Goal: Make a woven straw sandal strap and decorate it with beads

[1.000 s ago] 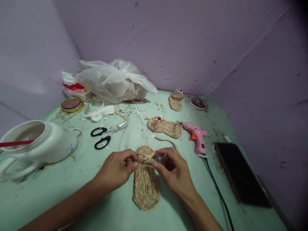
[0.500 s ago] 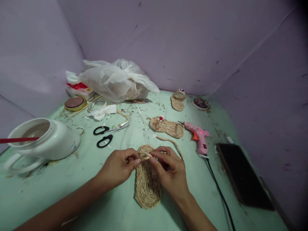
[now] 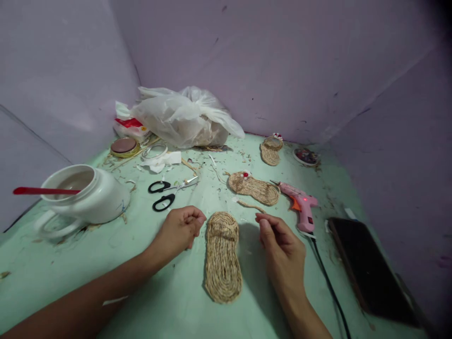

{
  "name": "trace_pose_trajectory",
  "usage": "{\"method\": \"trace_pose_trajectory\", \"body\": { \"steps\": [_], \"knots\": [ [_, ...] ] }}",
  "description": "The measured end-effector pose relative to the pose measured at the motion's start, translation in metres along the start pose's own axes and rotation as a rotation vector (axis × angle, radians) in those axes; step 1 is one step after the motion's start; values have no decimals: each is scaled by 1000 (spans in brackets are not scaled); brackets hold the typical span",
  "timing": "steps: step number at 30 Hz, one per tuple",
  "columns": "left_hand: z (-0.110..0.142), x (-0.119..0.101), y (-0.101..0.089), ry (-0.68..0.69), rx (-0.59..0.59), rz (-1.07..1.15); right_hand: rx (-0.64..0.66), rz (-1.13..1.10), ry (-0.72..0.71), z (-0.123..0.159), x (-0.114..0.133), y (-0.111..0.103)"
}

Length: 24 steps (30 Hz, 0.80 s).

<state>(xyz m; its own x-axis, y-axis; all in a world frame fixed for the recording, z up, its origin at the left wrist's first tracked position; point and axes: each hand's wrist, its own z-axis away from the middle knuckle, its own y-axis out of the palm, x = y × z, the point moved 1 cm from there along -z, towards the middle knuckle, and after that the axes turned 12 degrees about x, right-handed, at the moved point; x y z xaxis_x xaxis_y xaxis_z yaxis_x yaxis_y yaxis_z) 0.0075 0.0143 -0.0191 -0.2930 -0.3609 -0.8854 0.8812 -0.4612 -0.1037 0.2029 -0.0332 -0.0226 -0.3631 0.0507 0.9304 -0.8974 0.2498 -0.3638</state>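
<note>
Small slips that could spoil the weave

The pale green bench (image 3: pixel 176 301) is strewn with fibre scraps, which could cling to any glue that is tacky. At the left, the white pot (image 3: pixel 106 193) stands well apart from the work, though a swinging forearm could still catch its handle. At the far right lies a dark phone (image 3: pixel 370 270), close enough to the glue gun's cable (image 3: pixel 328 278) that a careless tug could bring the two together.

The right hand (image 3: pixel 284 247) is held a little clear of the woven sole (image 3: pixel 223 268), its thumb and index finger nearly meeting; I cannot tell whether they pinch anything. The left hand (image 3: pixel 178 230) is just beside the sole's upper left edge, fingers curled and pressed together, nothing visible in them. The sole lies on the bench between them, untouched, so a brush of either hand could shift it.

The pink glue gun (image 3: pixel 304 207) shows a red light, so its tip may well be hot; pointing at the beaded slipper (image 3: pixel 259 189), it could scorch or smear the heel. The scissors (image 3: pixel 173 190) lie part open and could nick a reaching finger. Smallest, the band (image 3: pixel 222 233) across the sole could lift if its ends are poorly fixed, which I cannot judge from here
</note>
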Motion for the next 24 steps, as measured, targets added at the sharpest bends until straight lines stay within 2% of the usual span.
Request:
{"method": "trace_pose_trajectory", "body": {
  "steps": [7, 13, 16, 19, 24],
  "knots": [
    [1, 7, 3, 91, -4, -99, 144, -109, 188, 2, -1, 3],
    [1, 6, 3, 89, -44, -149, 94, -101, 135, -1, 4, -5],
    [3, 3, 4, 73, -73, -204, 113, -43, 136, -4, 1, -9],
    [5, 1, 3, 35, -66, -283, 218, 61, 156, -4, -6, -7],
    [9, 1, 5, -45, 25, -400, 415, 262, 184, -1, -11, 2]
  ]
}}
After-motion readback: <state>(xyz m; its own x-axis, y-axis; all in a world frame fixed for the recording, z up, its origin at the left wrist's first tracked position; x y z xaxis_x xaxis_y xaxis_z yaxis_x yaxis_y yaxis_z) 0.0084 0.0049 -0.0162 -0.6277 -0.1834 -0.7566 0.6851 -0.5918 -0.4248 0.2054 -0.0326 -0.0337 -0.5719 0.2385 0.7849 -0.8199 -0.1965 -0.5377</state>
